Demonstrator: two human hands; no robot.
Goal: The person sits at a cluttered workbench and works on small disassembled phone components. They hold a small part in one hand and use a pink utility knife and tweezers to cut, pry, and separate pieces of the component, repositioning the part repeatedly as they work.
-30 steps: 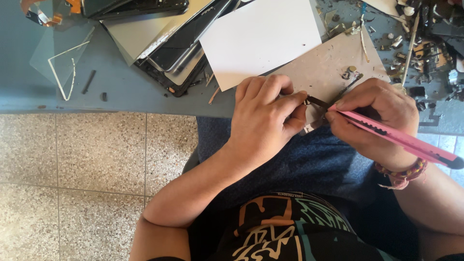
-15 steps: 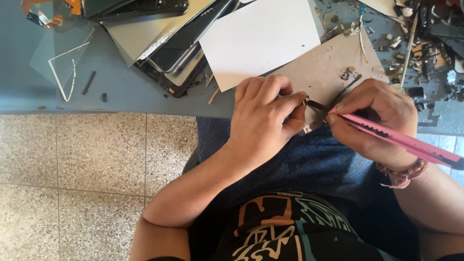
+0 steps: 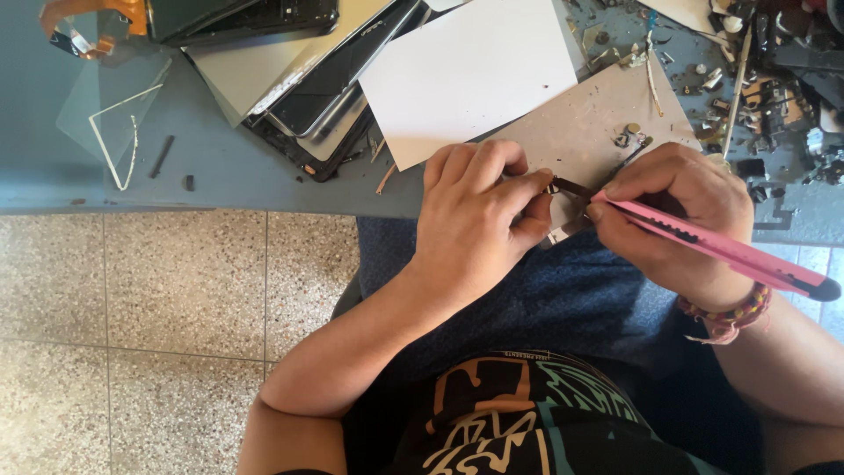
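Head view: blue workbench (image 3: 220, 167) beyond the fingertips, white sheet (image 3: 466, 75) just past them. Left hand (image 3: 475, 215) curls shut, pinching a small dark part (image 3: 570, 186) at thumb and forefinger tips; right hand (image 3: 677, 211) wraps the pink utility knife (image 3: 716, 249), tip at the part. Best done with short, shallow strokes, blade angled off the pinching fingers.

Very little has moved over the last second. The right hand (image 3: 677, 215) has turned the pink utility knife (image 3: 716, 248) slightly, so its dark rear end now sits a touch lower than before, while the blade end keeps to the same spot. The small dark component (image 3: 570, 209) pinched by the left hand (image 3: 479, 211) looks a little more uncovered, a thin dark strip now showing between the two hands.
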